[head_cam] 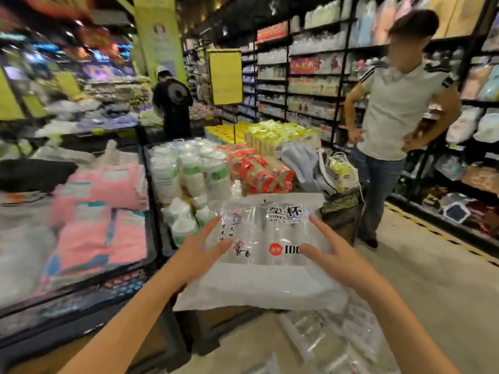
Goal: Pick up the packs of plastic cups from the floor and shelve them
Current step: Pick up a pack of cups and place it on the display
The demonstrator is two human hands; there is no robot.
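The pack of plastic cups point(266, 247) is a flat, clear bag. Rows of see-through cups show through it. It has large dark Chinese characters near its top edge, a red round mark with "100" lower down and a small ink-style flower sprig on its left side. Its near end is plain milky film, slightly crumpled.

The pack sits level between the two hands, over the near right corner of the display bin point(158, 233) that holds wrapped cup stacks point(194, 171) — whether it rests on the bin's rim or hangs free cannot be told. The left hand point(199, 248) lies on the pack's left edge and the right hand point(333, 253) on its right edge. Both are spread, with straight fingers and thumbs laid flat on the film. Any fingers beneath the pack are hidden.

More clear packs point(337, 344) lie on the floor point(421, 279) just below the right forearm. Pink folded towels point(100, 211) fill the neighbouring bin on the left, and a person in a white shirt point(399, 103) stands by the right-hand shelves point(310, 76).
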